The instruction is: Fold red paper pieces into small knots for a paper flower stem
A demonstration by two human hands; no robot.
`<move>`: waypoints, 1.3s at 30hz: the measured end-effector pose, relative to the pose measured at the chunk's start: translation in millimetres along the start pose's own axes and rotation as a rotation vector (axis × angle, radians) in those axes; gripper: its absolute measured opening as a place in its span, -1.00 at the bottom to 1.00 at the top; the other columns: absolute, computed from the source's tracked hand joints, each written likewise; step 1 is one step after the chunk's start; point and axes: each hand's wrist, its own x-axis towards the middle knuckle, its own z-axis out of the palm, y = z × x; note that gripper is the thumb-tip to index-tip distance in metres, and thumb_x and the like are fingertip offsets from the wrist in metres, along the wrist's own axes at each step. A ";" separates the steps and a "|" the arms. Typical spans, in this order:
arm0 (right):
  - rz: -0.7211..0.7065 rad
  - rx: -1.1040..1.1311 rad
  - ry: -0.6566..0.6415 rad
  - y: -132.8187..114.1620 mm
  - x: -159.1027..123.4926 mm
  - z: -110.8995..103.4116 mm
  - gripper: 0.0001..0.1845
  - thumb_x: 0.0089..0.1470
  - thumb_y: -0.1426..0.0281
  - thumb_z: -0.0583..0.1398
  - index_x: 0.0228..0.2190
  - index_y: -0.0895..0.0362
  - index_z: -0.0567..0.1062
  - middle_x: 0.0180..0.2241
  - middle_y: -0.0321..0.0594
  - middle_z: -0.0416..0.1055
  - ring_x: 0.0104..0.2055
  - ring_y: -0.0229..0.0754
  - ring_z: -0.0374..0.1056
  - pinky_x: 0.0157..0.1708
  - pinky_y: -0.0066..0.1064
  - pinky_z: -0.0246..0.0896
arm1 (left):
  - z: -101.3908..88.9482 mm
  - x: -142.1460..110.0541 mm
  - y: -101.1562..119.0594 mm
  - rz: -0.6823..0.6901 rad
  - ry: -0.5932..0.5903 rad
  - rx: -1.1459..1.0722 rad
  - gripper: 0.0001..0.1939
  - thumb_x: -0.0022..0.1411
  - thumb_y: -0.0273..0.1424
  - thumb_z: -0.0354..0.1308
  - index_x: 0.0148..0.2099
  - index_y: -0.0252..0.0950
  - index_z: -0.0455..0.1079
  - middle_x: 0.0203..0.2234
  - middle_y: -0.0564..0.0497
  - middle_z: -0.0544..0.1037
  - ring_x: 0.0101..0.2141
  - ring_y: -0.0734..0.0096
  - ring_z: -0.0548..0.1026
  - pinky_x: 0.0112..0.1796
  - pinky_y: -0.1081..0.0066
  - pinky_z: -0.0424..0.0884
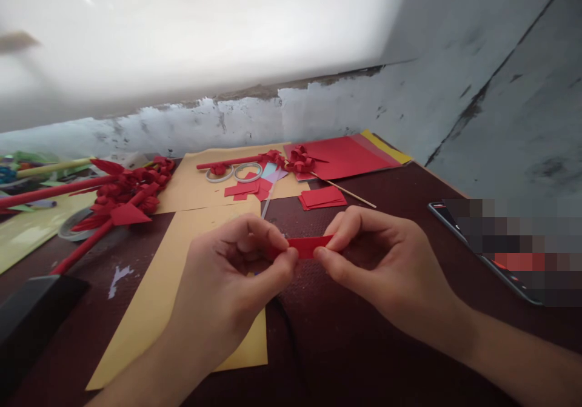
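A small strip of red paper [307,248] is stretched level between my two hands, above the dark table. My left hand [245,279] pinches its left end between thumb and forefinger. At the other end, my right hand [377,258] pinches the strip the same way. The fingertips cover both ends of it. Just beyond my hands lies a small stack of red paper rectangles [322,198]. More loose red paper pieces [248,190] rest on the yellow paper behind my left hand.
Red paper flowers [131,195] on red stems stand at the left, near a black box [40,316]. Two tape rolls [248,172], a thin stick [348,191] and red sheets [345,157] lie at the back. Yellow paper [150,298] runs under my left arm. A phone [482,252] lies right.
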 end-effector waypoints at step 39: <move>0.096 0.137 -0.038 -5.0 4.4 1.7 -0.70 -0.07 0.60 0.49 -0.42 0.07 0.53 -0.45 -0.41 0.45 -0.45 -0.35 0.32 -0.45 -0.57 0.28 | -0.9 2.8 0.4 -0.036 -0.057 -0.005 -0.91 0.08 -0.47 0.49 -0.30 -0.23 0.70 -0.44 0.01 0.71 -0.41 0.38 0.66 -0.39 0.54 0.54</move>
